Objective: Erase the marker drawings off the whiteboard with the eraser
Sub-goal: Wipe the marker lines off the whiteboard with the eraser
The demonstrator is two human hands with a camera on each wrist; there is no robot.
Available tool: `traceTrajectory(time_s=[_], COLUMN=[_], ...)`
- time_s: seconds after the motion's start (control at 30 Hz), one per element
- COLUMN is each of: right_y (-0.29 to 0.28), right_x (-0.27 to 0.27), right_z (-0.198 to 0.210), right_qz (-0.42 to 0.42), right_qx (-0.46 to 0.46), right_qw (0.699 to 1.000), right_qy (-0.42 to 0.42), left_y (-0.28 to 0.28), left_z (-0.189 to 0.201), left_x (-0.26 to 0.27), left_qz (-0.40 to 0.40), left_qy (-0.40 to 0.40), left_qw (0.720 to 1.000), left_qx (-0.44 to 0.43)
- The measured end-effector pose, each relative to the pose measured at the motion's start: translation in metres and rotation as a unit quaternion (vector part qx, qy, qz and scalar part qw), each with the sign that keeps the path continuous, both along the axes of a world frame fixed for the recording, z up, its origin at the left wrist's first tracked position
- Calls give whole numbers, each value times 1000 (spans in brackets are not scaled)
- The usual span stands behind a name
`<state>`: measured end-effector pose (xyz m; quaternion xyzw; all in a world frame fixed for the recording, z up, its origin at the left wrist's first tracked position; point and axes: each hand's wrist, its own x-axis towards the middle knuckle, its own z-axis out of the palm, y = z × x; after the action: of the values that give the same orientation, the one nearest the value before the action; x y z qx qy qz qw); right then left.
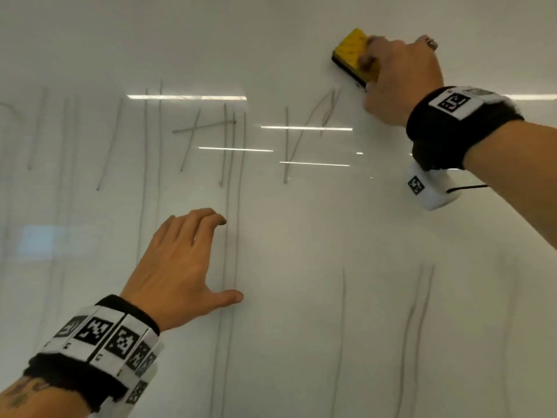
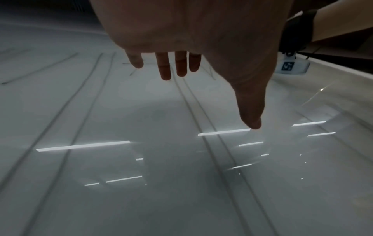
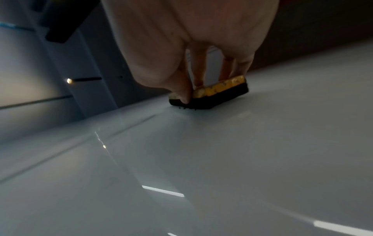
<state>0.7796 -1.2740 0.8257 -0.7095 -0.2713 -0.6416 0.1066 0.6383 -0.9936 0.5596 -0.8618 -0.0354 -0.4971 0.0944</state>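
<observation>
A white whiteboard [image 1: 301, 236] fills the head view, marked with faint grey marker lines [image 1: 232, 146], mostly long vertical strokes across the left and middle. My right hand [image 1: 391, 76] grips a yellow eraser [image 1: 354, 54] with a black felt underside, pressed flat on the board at the upper right, just above a small scribble [image 1: 327, 111]. The right wrist view shows the eraser [image 3: 220, 92] pinched between thumb and fingers, felt on the board. My left hand [image 1: 184, 260] hovers with spread fingers near the board's lower middle, holding nothing; in the left wrist view the left hand [image 2: 191, 67] stays just off the surface.
More faint vertical marker strokes [image 1: 419, 327] run down the lower right of the board. Ceiling lights reflect as bright bars [image 1: 187, 97] on the glossy surface. A dark frame edge [image 3: 60, 24] borders the board in the right wrist view.
</observation>
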Motion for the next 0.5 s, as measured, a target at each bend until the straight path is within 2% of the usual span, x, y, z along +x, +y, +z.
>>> traceTrajectory(time_s=[0.07, 0.1, 0.2, 0.27, 0.3, 0.37, 0.43, 0.5], right_y=[27, 40, 54, 43, 37, 27, 24, 26], right_x=[-7, -9, -11, -7, -5, -4, -10, -14], right_z=[-18, -39, -133, -174, -173, -137, -79, -29], right_qz=[22, 38, 76, 89, 85, 73, 50, 1], right_qx=[-42, -89, -247, -306, -318, -282, -167, -60], right_qw=[999, 995, 966, 947, 943, 956, 984, 998], right_qy=[7, 1, -22, -45, -56, -47, -45, -23], left_y=[11, 16, 27, 34, 38, 45, 49, 52], left_z=[-8, -11, -17, -20, -20, -18, -13, -8], left_x=[0, 0, 4, 7, 8, 9, 7, 5], left_qz=[18, 22, 19, 13, 10, 9, 15, 13], left_qy=[7, 8, 5, 13, 21, 35, 39, 33], left_qw=[1000, 1000, 1000, 1000, 1000, 999, 999, 998], left_qx=[2, 0, -8, -8, -5, 8, 25, 46])
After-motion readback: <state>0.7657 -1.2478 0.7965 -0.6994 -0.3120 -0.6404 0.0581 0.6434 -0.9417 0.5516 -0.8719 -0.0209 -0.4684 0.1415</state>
